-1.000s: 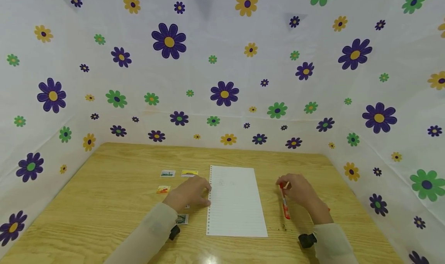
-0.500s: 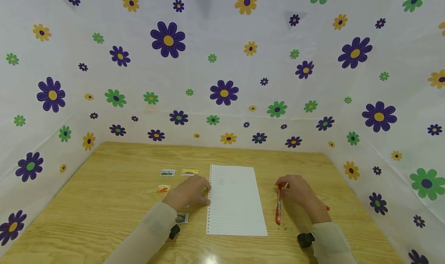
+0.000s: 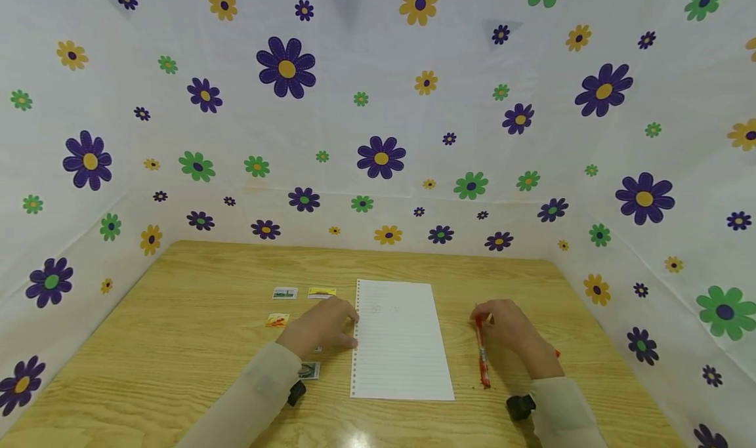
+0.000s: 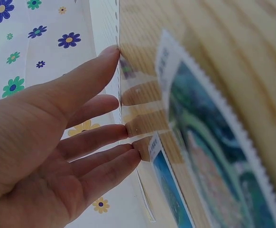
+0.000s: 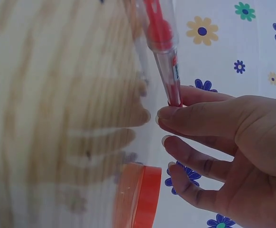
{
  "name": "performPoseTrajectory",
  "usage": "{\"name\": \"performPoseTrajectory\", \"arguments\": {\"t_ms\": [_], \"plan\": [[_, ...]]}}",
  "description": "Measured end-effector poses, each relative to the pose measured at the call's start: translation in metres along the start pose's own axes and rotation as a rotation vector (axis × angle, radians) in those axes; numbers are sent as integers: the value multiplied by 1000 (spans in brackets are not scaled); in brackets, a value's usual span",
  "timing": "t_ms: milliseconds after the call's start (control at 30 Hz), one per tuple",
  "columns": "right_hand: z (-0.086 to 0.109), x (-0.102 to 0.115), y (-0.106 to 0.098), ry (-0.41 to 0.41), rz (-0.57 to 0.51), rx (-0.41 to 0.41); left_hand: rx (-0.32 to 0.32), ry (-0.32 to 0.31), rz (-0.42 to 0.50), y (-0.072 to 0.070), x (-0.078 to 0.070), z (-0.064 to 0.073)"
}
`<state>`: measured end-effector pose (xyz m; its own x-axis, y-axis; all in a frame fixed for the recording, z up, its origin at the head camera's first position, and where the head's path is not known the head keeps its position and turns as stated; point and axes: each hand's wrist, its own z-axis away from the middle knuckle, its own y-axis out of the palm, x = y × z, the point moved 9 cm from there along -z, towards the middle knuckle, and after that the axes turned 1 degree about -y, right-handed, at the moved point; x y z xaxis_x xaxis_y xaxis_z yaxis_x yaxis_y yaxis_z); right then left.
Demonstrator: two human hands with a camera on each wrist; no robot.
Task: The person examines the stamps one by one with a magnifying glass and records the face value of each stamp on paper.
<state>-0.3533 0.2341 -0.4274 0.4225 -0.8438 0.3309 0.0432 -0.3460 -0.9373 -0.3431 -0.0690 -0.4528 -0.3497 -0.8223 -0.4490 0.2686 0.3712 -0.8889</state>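
Note:
In the head view, a lined white sheet (image 3: 401, 349) with punched holes lies on the wooden table, faint marks near its top. My left hand (image 3: 321, 326) rests at its left edge, thumb and fingers spread along the holes. The left wrist view shows those fingertips (image 4: 133, 154) right at the tabletop, fingers extended. My right hand (image 3: 508, 330), right of the sheet, pinches a red pen (image 3: 482, 356) between thumb and index finger near its far end. In the right wrist view, the clear-barrelled pen (image 5: 166, 61) slants from the fingertips, the other fingers loosely bent.
Several stamps lie left of the sheet, among them a yellow one (image 3: 321, 293), an orange one (image 3: 277, 320) and a dark one (image 3: 310, 370). A red round-edged object (image 5: 147, 197) stands beside the right hand. Dark crumbs (image 3: 474, 387) lie near the pen. Flowered cloth (image 3: 331, 120) surrounds the table.
The pen's near end has swung left and then back right, now closer to the table's front. The right hand has shifted slightly; the left hand and sheet stay put.

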Motion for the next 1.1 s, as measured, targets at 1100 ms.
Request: {"name": "performPoseTrajectory", "arguments": {"t_ms": [1100], "plan": [[2, 3, 5, -65, -24, 70, 11, -19, -1, -1, -2, 2]]}}
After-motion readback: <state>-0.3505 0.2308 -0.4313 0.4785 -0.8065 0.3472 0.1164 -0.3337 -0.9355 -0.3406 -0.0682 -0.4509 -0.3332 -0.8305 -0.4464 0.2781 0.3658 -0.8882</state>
